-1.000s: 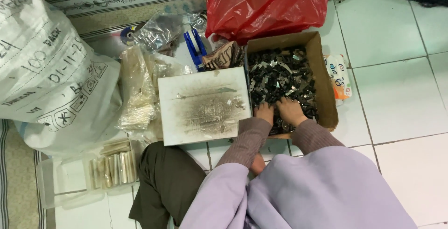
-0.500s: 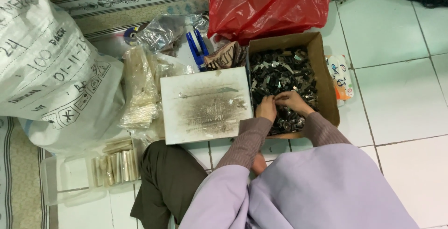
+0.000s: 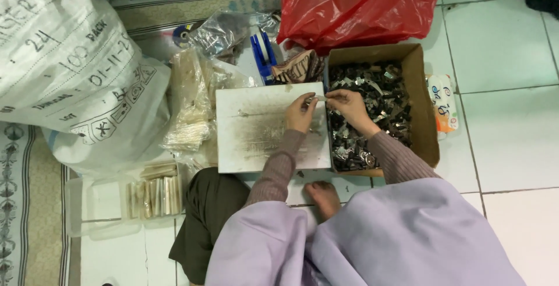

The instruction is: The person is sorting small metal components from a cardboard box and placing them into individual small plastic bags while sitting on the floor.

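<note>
2 hands meet at frame centre, the left hand (image 3: 300,113) and right hand (image 3: 347,104) pinching 1 small metal piece (image 3: 321,98) between them above the white board (image 3: 256,140) beside the cardboard box (image 3: 428,123), so fitting seems underway, needing fine alignment.

Both arms reach forward, left hand (image 3: 301,113) and right hand (image 3: 347,104) close together, fingers (image 3: 314,101) pinched, nearly touching.

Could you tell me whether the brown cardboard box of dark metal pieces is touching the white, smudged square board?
Touching: in the head view the brown cardboard box has its left wall flush against the right edge of the white smudged board, with no floor between them.
</note>
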